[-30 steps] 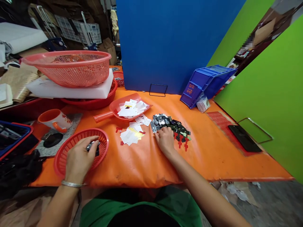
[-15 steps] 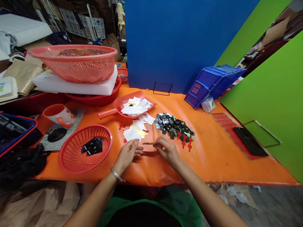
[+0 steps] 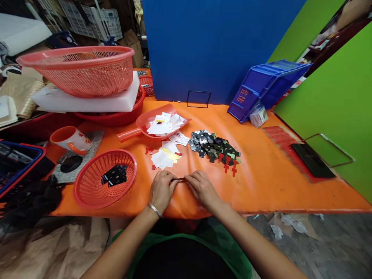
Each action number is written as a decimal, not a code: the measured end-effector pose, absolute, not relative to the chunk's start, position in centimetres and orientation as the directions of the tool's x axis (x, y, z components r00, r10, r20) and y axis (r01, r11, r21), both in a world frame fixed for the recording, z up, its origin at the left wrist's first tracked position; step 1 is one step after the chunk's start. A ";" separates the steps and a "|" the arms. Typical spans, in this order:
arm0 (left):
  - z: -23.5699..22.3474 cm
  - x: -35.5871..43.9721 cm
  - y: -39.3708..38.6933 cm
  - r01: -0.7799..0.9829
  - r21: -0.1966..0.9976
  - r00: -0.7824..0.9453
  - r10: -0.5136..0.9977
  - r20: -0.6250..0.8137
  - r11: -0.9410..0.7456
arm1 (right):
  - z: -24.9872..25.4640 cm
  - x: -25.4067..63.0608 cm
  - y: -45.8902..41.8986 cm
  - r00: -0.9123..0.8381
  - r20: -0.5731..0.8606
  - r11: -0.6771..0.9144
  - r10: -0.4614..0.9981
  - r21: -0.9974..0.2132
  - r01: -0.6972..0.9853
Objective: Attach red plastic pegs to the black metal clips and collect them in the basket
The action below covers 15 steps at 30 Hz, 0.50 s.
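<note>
Spanning the short gap between the two hands, as the head view shows, a thin dark strip [image 3: 181, 179] is held edge-on above the near part of the orange-covered table [image 3: 261, 190]. The left hand [image 3: 162, 190] pinches one end between thumb and fingers; the right hand [image 3: 202, 188] pinches the opposite end in the same manner. The fingers cover most of the strip, so its faces and markings cannot be read. To the left, a red basket [image 3: 84, 195] contains a small heap of black flat pieces [image 3: 115, 175]. Ahead and to the right lies a loose pile of dark flat pieces [image 3: 212, 146], with red cross-shaped pieces [image 3: 226, 167] at its near edge and white slips [image 3: 162, 158] to its left. Handling: the strip is judged light and fairly stiff, probably smooth-faced and liable to slide, and it may crease or bend under excess force. Grip it at both ends with the fingertips, applying light, even pressure and keeping the middle free.
</note>
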<state>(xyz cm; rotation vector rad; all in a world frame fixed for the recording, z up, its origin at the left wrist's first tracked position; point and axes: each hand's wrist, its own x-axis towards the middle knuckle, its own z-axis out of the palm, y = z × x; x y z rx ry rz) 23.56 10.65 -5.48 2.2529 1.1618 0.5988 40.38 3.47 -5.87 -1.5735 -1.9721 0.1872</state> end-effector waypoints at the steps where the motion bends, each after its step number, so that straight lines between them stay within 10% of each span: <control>1: -5.5 23.5 10.5 0.610 0.598 0.545 0.823 0.159 -0.520 | -5.9 40.2 3.5 -0.122 0.359 0.287 0.925 -0.451 0.845; 15: -6.7 23.4 10.4 0.603 0.467 0.652 0.736 0.179 -0.647 | -6.7 39.4 3.2 -0.085 0.332 0.230 0.939 -0.426 0.875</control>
